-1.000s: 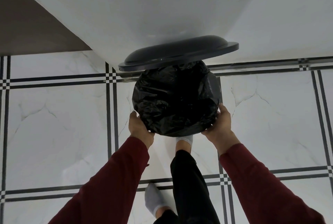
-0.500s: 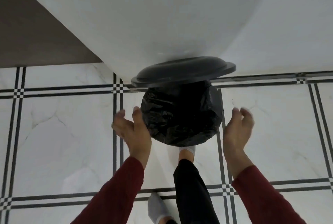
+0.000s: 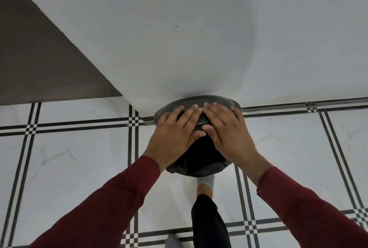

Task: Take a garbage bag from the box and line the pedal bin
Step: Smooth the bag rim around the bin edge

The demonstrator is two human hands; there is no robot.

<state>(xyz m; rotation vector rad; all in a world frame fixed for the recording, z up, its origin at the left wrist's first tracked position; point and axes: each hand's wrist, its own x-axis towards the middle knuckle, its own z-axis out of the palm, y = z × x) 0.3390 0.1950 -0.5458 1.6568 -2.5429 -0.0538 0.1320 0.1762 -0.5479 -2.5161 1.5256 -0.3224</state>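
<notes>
Both hands lie flat with fingers straight on the dark lid [image 3: 217,101] of the pedal bin [image 3: 196,170]: the left hand [image 3: 175,128] just left of the lid's middle, the right hand [image 3: 225,130] just right of it, gripping nothing. Below the lid, the black garbage bag [image 3: 199,160] lines the bin and folds over its rim; whether anything is inside is hidden. Pressing the lid shut could pinch the bag or drag it off the rim, and a socked foot [image 3: 206,182] sits just in front of the bin.

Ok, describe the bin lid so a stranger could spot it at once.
Find where the white wall meets the tiled floor. The lid is the round dark disc there, under both hands, above the crinkled black bag; it alone is smooth and rigid.
</notes>
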